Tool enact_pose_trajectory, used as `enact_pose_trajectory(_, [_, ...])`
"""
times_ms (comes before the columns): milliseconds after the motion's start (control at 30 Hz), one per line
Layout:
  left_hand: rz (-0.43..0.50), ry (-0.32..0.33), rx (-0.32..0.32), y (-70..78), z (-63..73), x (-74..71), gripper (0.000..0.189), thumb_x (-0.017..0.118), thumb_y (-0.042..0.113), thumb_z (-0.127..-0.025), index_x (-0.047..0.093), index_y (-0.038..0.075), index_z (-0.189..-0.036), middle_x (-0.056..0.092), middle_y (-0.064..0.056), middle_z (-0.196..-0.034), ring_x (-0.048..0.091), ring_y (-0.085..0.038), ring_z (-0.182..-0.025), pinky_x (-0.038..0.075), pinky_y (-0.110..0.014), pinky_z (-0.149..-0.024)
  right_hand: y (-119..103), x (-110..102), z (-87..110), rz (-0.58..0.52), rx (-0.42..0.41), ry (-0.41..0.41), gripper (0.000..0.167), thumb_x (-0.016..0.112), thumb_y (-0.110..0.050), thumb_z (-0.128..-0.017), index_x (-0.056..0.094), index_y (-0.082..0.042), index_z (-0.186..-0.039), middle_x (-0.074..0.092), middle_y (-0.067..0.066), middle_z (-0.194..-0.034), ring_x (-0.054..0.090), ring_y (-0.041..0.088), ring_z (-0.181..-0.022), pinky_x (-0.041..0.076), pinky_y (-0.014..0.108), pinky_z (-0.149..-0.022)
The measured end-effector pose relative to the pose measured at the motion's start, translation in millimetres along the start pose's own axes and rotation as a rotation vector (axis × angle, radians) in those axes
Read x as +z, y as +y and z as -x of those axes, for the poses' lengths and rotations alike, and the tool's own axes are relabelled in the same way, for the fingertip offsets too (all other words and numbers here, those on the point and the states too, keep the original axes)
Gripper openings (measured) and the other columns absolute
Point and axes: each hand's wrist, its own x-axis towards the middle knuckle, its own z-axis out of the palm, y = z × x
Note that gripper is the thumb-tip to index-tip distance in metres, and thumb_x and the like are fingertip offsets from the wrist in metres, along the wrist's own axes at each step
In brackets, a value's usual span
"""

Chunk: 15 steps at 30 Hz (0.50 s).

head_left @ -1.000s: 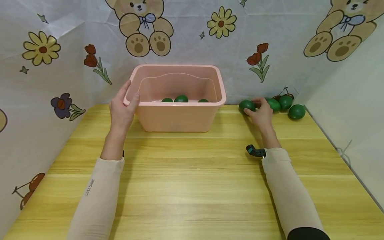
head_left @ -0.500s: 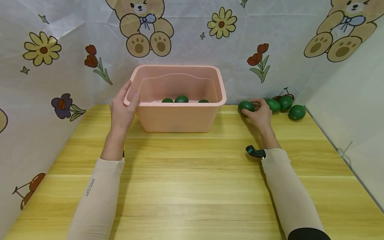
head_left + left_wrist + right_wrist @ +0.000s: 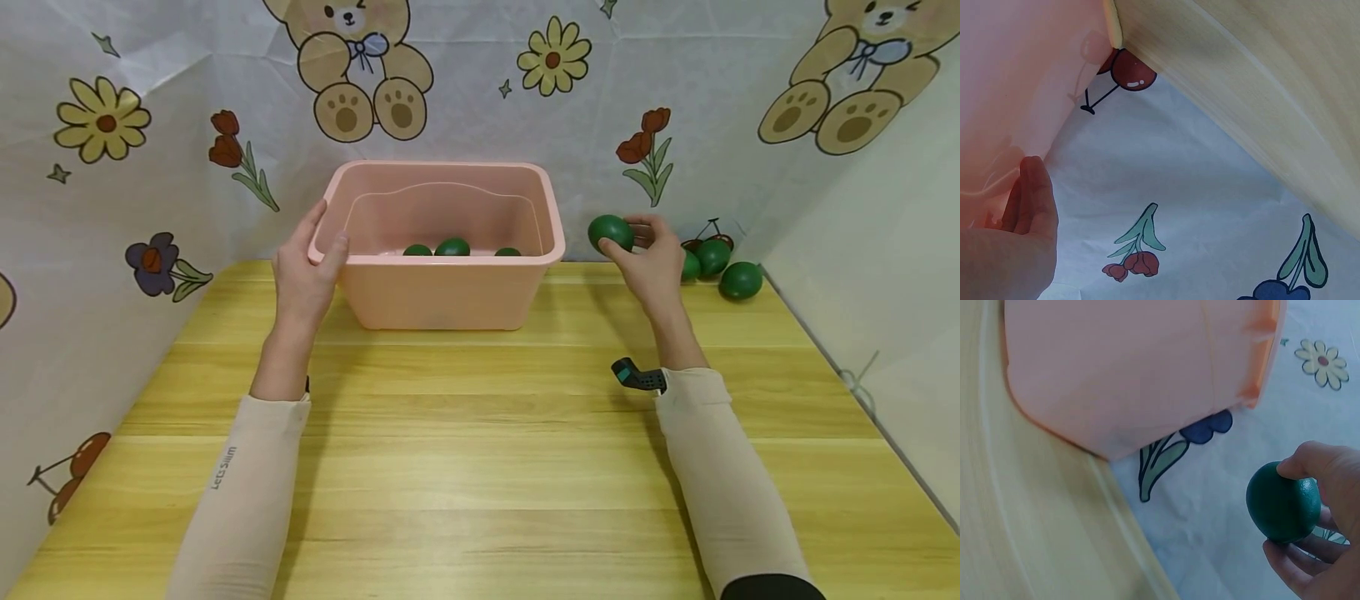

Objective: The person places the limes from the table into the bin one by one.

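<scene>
A pink plastic tub (image 3: pixel 442 296) stands at the back of the table with several dark green egg-shaped objects (image 3: pixel 453 247) inside; its front wall hides their lower parts. My left hand (image 3: pixel 306 271) grips the tub's left rim near the front corner, thumb over the edge. To the tub's right, my right hand (image 3: pixel 651 262) pinches another smooth, shiny green egg-shaped object (image 3: pixel 610 234) between thumb and fingers, raised above the tabletop. The right wrist view shows this held object (image 3: pixel 1282 503) closely, with the tub's side wall (image 3: pixel 1129 369) beyond it.
Several more green egg-shaped objects (image 3: pixel 741 282) lie at the table's back right corner, partly behind my right hand. A printed cloth (image 3: pixel 480 117) with bears and flowers hangs right behind the tub. A white wall (image 3: pixel 885 275) borders the wooden table (image 3: pixel 480 467) on the right.
My right hand has lifted the green egg-shaped object off the table and shifted it slightly left toward the tub. My left hand and the tub have stayed put.
</scene>
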Motion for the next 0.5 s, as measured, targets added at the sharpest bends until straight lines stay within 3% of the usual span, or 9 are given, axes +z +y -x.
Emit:
enact_pose_trajectory(367, [0.003, 0.002, 0.001, 0.4, -0.4, 0.6, 0.061, 0.063, 0.041, -0.1, 0.053, 0.021, -0.157, 0.057, -0.005, -0.156, 0.06, -0.028, -0.137, 0.05, -0.046, -0.114, -49.0, -11.8, 7.2, -0.104, -0.123, 0.05, 0.057, 0.082, -0.039, -0.09, 0.063, -0.016, -0.139, 0.068, 0.008, -0.13, 0.065, 0.017, -0.118, 0.058, 0.033, -0.101])
enact_pose_trajectory(500, [0.011, -0.003, -0.004, 0.7, 0.1, 0.6, 0.062, 0.063, 0.041, -0.1, 0.052, 0.022, -0.157, 0.057, -0.004, -0.157, 0.059, -0.028, -0.138, 0.05, -0.046, -0.114, -71.7, -14.1, 14.4, -0.163, -0.184, 0.043, 0.056, 0.085, -0.029, -0.089, 0.063, -0.014, -0.139, 0.068, 0.007, -0.13, 0.065, 0.015, -0.116, 0.058, 0.028, -0.1])
